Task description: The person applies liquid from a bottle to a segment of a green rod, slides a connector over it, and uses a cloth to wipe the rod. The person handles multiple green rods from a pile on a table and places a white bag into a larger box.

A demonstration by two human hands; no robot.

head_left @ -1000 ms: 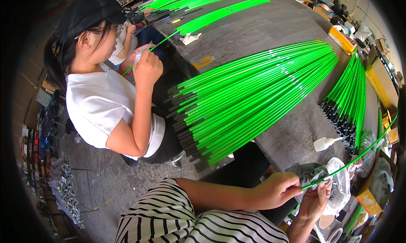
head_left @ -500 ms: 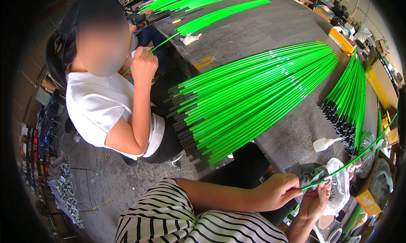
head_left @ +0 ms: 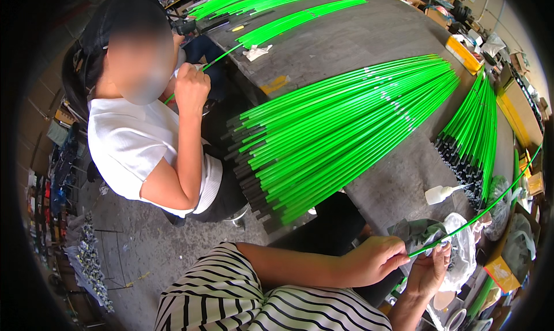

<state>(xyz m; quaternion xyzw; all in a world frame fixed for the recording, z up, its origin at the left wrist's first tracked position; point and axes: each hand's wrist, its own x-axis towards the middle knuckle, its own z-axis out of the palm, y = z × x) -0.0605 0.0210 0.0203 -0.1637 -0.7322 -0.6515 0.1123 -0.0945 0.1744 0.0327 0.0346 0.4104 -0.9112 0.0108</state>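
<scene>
A slender green rod (head_left: 476, 218) slants from my hands up to the right, past the table's edge. My left hand (head_left: 376, 260) pinches its near end between thumb and fingers. Just right of it, my right hand (head_left: 426, 271) has its fingertips closed on the same rod, a little further along. Whatever else lies between those fingertips is too small to make out. Beyond my hands are a dark grey crumpled plastic bag (head_left: 416, 232) and a clear plastic bag (head_left: 457, 267). A white squeeze bottle (head_left: 440, 194) with a thin nozzle lies on the table.
A broad fan of green rods (head_left: 346, 135) with black ends covers the table's middle. A smaller bundle (head_left: 479, 115) lies right of it. At left, a person in a white top (head_left: 133, 149) holds another green rod. Yellow-sided boxes (head_left: 464, 54) line the right edge.
The view has shifted very slightly. Both my hands keep their grip on the rod in nearly the same place. The person at left has lowered the head slightly.
</scene>
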